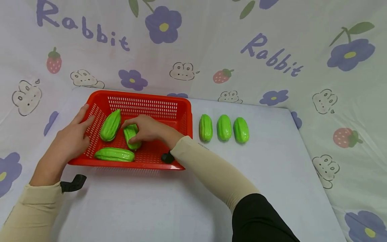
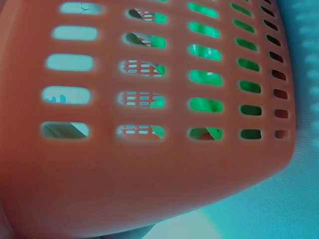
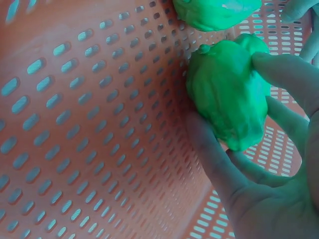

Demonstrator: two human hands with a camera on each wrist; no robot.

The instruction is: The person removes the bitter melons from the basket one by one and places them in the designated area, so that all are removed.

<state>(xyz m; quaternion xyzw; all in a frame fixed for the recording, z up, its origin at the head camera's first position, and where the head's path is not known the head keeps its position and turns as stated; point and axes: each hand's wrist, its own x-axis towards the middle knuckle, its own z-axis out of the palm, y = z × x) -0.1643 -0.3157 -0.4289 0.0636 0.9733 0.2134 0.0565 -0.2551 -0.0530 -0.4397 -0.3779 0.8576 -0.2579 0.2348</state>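
A red plastic basket (image 1: 142, 164) holds three glossy green ribbed gourds. My right hand (image 1: 148, 129) reaches into the basket and grips one green ribbed gourd (image 3: 227, 94) between thumb and fingers. Left of that hand, a second gourd (image 1: 110, 126) leans near the basket's left side. A third gourd (image 1: 115, 154) lies lengthwise along the front wall. At the left rim, my left hand (image 1: 71, 141) holds the basket, with some of its fingers over the edge. The left wrist view shows the slotted outer wall (image 2: 149, 174), with green showing through the holes.
Three more green gourds stand in a row right of the basket: a near one (image 1: 206, 128), a middle one (image 1: 224, 127) and a far one (image 1: 241, 130). All rest on a white table (image 1: 272, 174). A patterned cloth (image 1: 205, 43) hangs behind it.
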